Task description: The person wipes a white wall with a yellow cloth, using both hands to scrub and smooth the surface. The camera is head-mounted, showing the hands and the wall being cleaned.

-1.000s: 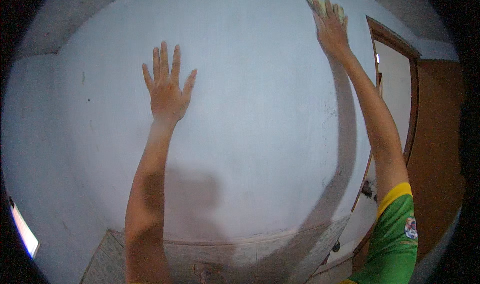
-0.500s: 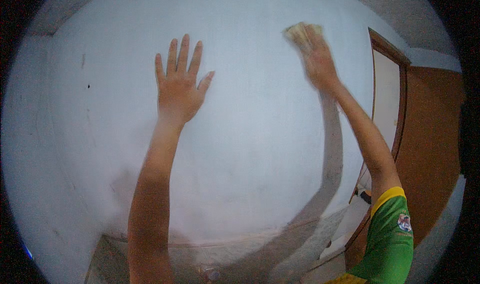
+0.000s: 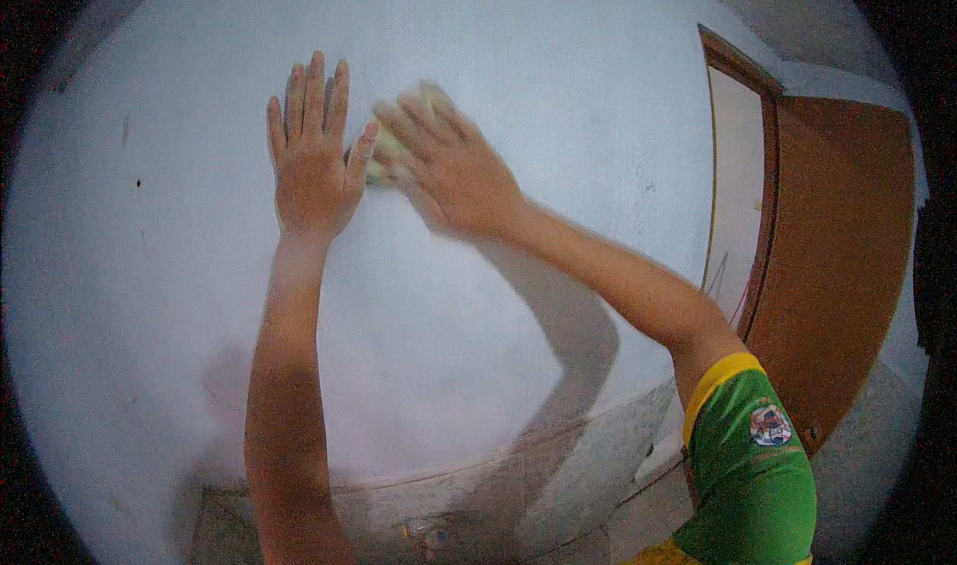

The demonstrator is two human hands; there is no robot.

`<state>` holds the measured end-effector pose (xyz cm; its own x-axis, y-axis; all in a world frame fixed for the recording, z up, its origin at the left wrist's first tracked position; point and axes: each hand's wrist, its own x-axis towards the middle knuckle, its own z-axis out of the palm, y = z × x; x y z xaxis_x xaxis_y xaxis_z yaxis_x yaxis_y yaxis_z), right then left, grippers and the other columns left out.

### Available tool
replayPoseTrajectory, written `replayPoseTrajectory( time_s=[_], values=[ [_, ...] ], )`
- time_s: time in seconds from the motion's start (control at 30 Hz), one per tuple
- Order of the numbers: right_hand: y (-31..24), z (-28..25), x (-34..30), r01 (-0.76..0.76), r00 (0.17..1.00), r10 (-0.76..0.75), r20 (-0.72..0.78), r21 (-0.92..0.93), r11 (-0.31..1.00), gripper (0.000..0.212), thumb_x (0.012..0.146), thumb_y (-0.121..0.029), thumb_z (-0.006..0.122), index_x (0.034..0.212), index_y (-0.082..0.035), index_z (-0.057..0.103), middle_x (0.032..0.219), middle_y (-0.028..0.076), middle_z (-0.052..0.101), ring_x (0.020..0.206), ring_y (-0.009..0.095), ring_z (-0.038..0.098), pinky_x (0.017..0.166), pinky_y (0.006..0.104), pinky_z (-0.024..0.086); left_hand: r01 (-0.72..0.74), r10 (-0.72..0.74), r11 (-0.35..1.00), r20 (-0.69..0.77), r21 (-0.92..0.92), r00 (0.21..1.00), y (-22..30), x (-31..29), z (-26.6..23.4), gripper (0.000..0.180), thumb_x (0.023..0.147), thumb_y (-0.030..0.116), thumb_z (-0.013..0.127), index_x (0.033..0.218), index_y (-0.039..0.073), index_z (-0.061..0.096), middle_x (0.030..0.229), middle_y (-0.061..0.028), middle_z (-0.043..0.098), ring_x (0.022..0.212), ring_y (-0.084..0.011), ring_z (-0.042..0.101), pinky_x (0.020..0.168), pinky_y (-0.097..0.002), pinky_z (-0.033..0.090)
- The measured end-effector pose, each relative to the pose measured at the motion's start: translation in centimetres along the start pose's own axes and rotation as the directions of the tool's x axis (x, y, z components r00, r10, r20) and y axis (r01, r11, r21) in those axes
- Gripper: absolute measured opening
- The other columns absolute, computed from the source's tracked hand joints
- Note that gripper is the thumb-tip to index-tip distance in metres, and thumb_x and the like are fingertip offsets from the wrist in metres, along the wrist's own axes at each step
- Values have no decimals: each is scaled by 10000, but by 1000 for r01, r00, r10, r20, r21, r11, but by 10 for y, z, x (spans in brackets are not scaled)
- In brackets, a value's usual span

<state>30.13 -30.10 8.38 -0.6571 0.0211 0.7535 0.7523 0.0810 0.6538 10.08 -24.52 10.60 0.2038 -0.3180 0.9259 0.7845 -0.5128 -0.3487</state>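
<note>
A pale blue-white wall [image 3: 558, 87] fills the view before me. My left hand [image 3: 317, 181] lies flat against it, fingers pointing up and thumb out to the right, holding nothing. Just right of that thumb, my right hand [image 3: 464, 181] presses a crumpled yellow-green cloth [image 3: 393, 148] to the wall. Motion blurs its fingers and the cloth, and the hand covers most of the cloth. My right arm slants up from a green sleeve with a yellow cuff.
To the right stands a brown door [image 3: 837, 246] beside a doorway with a dark wooden frame [image 3: 770, 156]. A tiled band [image 3: 588, 465] runs along the wall's foot. A small dark hole [image 3: 139, 183] marks the wall at left.
My right hand has swept left and slightly down with the cloth, from the upper right to beside my left hand. The view has shifted a little; my left hand stays flat on the wall.
</note>
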Motion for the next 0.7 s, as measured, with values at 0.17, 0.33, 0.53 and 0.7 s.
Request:
replayPoseTrajectory(
  time_s=[0.17, 0.33, 0.53, 0.7],
  values=[
    [-13, -32, -231, -65, 910, -21, 414, 192, 979, 758, 853, -289, 703, 1568, -285, 448, 1677, 90, 342, 1538, 356, 321, 1272, 535, 227, -31, 2, 975, 133, 220, 991, 25, 17, 40, 720, 1051, 459, 515, 1661, 195, 239, 1739, -71, 169, 1607, -286, 116, 1292, -574, 49],
    [26, -25, -340, -236, 908, 201, 368, 52, 970, 680, 868, -298, 698, 1523, -253, 521, 1678, 128, 327, 1553, 352, 283, 1286, 547, 170, -194, 199, 980, 356, -51, 913, 165, 17, 109, 757, 1043, 544, 480, 1657, 174, 236, 1744, -30, 145, 1610, -237, 94, 1305, -540, 31],
    [35, -45, -339, -483, 832, 450, 323, 23, 876, 652, 881, -230, 685, 1515, -205, 534, 1683, 164, 298, 1557, 412, 242, 1266, 598, 171, -226, 239, 970, 200, -84, 950, 211, 74, 141, 757, 1047, 574, 462, 1656, 185, 235, 1735, -27, 173, 1603, -240, 123, 1311, -506, 91],
    [81, -55, -368, -625, 762, 623, 175, -51, 779, 676, 918, -248, 678, 1557, -167, 472, 1692, 198, 248, 1559, 467, 189, 1257, 625, 158, -127, 114, 984, 108, 123, 988, 175, 99, 137, 766, 1054, 575, 455, 1666, 185, 211, 1747, -62, 126, 1610, -294, 80, 1294, -536, 84]
  ],
)
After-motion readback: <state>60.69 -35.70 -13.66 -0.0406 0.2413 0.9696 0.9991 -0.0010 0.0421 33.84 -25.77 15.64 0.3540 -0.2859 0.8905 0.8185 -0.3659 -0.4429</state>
